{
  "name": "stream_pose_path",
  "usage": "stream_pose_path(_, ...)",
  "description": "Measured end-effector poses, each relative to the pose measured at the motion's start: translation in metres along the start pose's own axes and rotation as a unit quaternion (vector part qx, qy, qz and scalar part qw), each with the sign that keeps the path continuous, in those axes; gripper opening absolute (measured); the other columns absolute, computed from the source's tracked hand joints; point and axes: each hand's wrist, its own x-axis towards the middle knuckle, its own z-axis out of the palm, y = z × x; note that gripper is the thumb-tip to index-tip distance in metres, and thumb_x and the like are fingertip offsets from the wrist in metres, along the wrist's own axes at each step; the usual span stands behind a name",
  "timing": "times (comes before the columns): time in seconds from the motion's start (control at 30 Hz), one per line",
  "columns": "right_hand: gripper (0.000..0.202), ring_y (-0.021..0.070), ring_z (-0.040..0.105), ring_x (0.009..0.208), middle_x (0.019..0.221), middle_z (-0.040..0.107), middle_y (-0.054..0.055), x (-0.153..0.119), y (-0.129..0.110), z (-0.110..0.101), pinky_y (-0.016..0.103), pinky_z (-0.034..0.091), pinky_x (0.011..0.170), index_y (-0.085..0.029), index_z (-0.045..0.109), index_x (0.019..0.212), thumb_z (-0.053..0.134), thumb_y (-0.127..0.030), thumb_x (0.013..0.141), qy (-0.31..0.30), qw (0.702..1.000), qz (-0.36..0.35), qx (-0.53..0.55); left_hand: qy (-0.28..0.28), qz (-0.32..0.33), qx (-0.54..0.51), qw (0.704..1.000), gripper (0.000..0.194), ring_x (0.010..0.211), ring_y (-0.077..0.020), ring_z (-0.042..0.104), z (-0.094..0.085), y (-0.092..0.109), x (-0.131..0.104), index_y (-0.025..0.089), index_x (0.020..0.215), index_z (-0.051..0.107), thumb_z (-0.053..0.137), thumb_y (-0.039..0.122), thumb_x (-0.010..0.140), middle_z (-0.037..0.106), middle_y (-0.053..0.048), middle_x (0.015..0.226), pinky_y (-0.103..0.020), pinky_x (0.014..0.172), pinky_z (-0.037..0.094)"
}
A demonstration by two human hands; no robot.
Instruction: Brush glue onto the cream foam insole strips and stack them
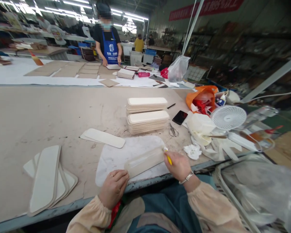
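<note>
Two bare hands work at the near edge of the desk (41,116) on my feed. I see the left hand (114,187) with its fingers (118,175) bent and close together, touching the left end of a pale strip (145,161); the thumb is hidden from me, so I cannot tell whether they pinch it or only press. The right hand (178,165) has its fingers clamped around a slim yellow tool (169,159), whose whitish tip meets the strip's right end (too small for me to make out its shape). That strip lies slanted on a white sheet (109,157), between the hands.

Beyond the sheet I have two stacks (148,123) of similar strips, one behind the other, with scissors (174,131), a phone (179,117) and a dark pen (171,105) near their right side. Loose pieces (104,137) overlap the sheet's far-left edge, and more are fanned out (45,176) at the near left.

As for writing, a co-worker's blue apron (109,43) across the way carries a white logo and characters I can't read reliably. On the red banner (208,9) I can pick out "95%", the rest being blurred.
</note>
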Motion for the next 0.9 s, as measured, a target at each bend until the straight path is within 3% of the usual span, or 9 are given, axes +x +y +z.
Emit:
stream_pose_path(0.17,0.011,0.0213,0.056,0.071,0.075,0.062,0.009,-0.020,-0.071,0.014,0.028,0.038,0.058,-0.016,0.059,0.080,0.053,-0.010,0.072,-0.121,0.985,-0.111,-0.054,0.002,0.002,-0.001,1.000,0.019,0.093,-0.0170,0.060,0.002,-0.002,-0.002,0.019,0.098,0.066,0.051,0.014,0.086,0.068,-0.005,0.099,-0.034,0.082,0.051)
stream_pose_path(0.3,0.006,0.0214,0.055,0.071,0.073,0.061,0.008,-0.023,-0.111,0.012,0.030,0.039,0.060,-0.017,0.057,0.079,0.053,-0.020,0.076,-0.125,0.977,-0.172,0.022,0.006,0.006,-0.005,1.000,0.020,0.092,-0.0171,0.060,0.003,-0.003,-0.002,0.019,0.099,0.065,0.049,0.015,0.088,0.068,-0.006,0.098,-0.034,0.081,0.052)
stream_pose_path(0.4,0.014,0.0189,0.057,0.073,0.074,0.062,0.006,-0.016,-0.119,0.004,0.029,0.041,0.066,-0.018,0.059,0.080,0.046,-0.023,0.084,-0.104,0.972,-0.141,0.155,0.006,0.002,-0.008,1.000,0.020,0.091,-0.0173,0.060,0.002,-0.002,-0.002,0.018,0.099,0.065,0.049,0.016,0.088,0.067,-0.006,0.097,-0.033,0.080,0.052)
stream_pose_path(0.47,0.021,0.0157,0.057,0.070,0.072,0.062,0.003,-0.009,-0.118,0.002,0.026,0.041,0.067,-0.020,0.060,0.081,0.042,-0.026,0.088,-0.098,0.946,-0.072,0.299,0.003,-0.015,-0.014,1.000,0.019,0.091,-0.0173,0.060,0.000,0.000,-0.001,0.019,0.098,0.065,0.049,0.016,0.088,0.066,-0.007,0.097,-0.034,0.080,0.052)
stream_pose_path(0.53,0.023,0.0135,0.054,0.060,0.062,0.058,0.000,-0.003,-0.113,0.005,0.024,0.041,0.059,-0.020,0.061,0.080,0.042,-0.031,0.089,-0.110,0.893,0.025,0.436,-0.003,-0.035,-0.019,0.999,0.019,0.090,-0.0173,0.059,-0.001,0.003,0.000,0.019,0.096,0.066,0.049,0.016,0.088,0.066,-0.007,0.097,-0.034,0.080,0.052)
stream_pose_path(0.6,0.022,0.0126,0.048,0.050,0.051,0.050,-0.004,0.001,-0.107,0.013,0.023,0.038,0.052,-0.019,0.060,0.076,0.047,-0.034,0.085,-0.129,0.837,0.112,0.519,-0.007,-0.044,-0.023,0.999,0.019,0.089,-0.0173,0.059,-0.002,0.004,0.000,0.019,0.094,0.066,0.049,0.016,0.088,0.065,-0.007,0.095,-0.034,0.079,0.052)
stream_pose_path(0.67,0.020,0.0120,0.043,0.045,0.045,0.044,-0.006,0.004,-0.095,0.020,0.024,0.037,0.050,-0.019,0.059,0.072,0.050,-0.034,0.081,-0.135,0.807,0.168,0.550,-0.010,-0.042,-0.024,0.999,0.019,0.089,-0.0173,0.059,-0.003,0.005,0.000,0.019,0.094,0.066,0.049,0.016,0.088,0.066,-0.007,0.094,-0.034,0.079,0.052)
stream_pose_path(0.73,0.019,0.0118,0.042,0.044,0.043,0.044,-0.006,0.006,-0.077,0.023,0.024,0.037,0.051,-0.019,0.058,0.070,0.051,-0.035,0.079,-0.121,0.806,0.197,0.546,-0.008,-0.036,-0.024,0.999,0.019,0.090,-0.0173,0.060,-0.004,0.005,0.000,0.018,0.094,0.066,0.049,0.015,0.087,0.066,-0.007,0.093,-0.033,0.080,0.052)
stream_pose_path(0.9,0.020,0.0134,0.046,0.047,0.045,0.046,-0.005,0.008,-0.022,0.005,0.025,0.037,0.053,-0.020,0.059,0.069,0.053,-0.037,0.077,-0.050,0.860,0.237,0.449,-0.006,-0.030,-0.013,0.999,0.019,0.092,-0.0167,0.061,-0.003,0.004,-0.001,0.020,0.095,0.066,0.051,0.015,0.086,0.068,-0.006,0.093,-0.033,0.081,0.052)
